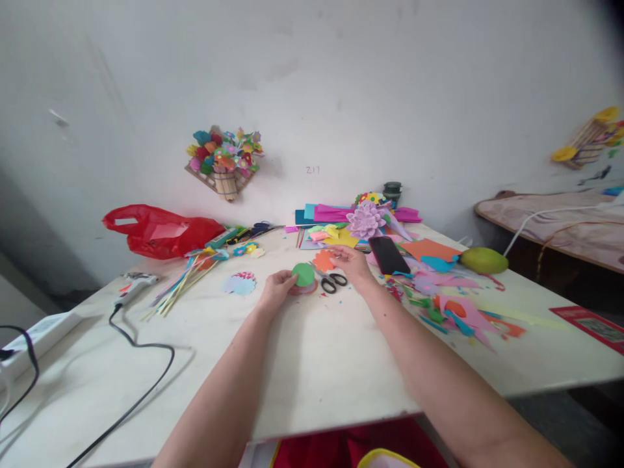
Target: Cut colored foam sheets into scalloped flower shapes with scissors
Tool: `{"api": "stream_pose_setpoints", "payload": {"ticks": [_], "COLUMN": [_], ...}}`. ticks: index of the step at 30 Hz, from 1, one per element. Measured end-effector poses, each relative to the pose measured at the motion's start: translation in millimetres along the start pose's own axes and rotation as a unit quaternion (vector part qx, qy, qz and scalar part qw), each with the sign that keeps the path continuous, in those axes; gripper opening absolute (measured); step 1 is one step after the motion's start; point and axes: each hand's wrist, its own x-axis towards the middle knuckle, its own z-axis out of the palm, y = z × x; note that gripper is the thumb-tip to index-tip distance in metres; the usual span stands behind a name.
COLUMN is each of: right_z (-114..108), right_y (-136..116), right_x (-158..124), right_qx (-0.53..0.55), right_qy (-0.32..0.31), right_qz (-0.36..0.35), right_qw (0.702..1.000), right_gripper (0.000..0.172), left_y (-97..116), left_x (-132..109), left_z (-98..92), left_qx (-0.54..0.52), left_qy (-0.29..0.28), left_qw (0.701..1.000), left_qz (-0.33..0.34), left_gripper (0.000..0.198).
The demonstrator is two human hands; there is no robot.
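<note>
Note scissors (332,278) lying on counter (312,377). Just left of scissors, see green circle (303,274) pinched at its edge in left hand (279,286). Just beyond scissors, find orange flower (322,260) pinched by right hand (351,262). Farther right of scissors, log dark phone (387,255). Well beyond scissors, log large purple flower (365,220).

A busy white table (312,383) here!
Red bag (158,231) at the back left, glue gun (137,287) in front of it, scissors (334,283) mid-table, phone (387,253) to their right, coloured scraps (465,315) strewn along the right.
</note>
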Motion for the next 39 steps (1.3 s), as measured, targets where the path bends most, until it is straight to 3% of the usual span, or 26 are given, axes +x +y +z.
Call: {"api": "stream_pose_setpoints", "payload": {"ticks": [10,17,24,30,35,39], "right_z": [28.6,9.7,7.8,7.2,9.7,10.9], "right_y": [11.1,6.0,6.6,5.6,0.2,-7.5], "right_x": [-16.8,-6.2,-6.4,-8.2,-12.6,-18.8], "right_qx": [-0.041,-0.023,-0.018,-0.038,-0.069,-0.134], "right_qy": [-0.049,0.053,0.07,0.027,-0.002,-0.083], "right_qz": [0.008,0.035,0.032,0.034,0.079,0.109], "right_qw": [0.998,0.998,0.997,0.998,0.995,0.981], "right_gripper": [0.033,0.033,0.031,0.028,0.018,0.019], "left_y": [8.6,6.0,5.2,8.2,8.9,7.1], "left_x": [-7.0,-4.1,-3.5,-5.7,-6.2,-5.3], "left_z": [4.5,0.8,-1.3,-0.1,0.3,-0.2], "left_qx": [-0.048,-0.051,-0.047,-0.026,-0.033,-0.046], "left_qy": [-0.049,-0.025,-0.008,-0.017,-0.013,-0.01], "left_qw": [0.997,0.998,0.998,0.999,0.999,0.999], "left_qz": [-0.028,-0.028,-0.029,-0.038,-0.038,-0.026], "left_gripper": [0.043,0.045,0.048,0.049,0.047,0.046]}}
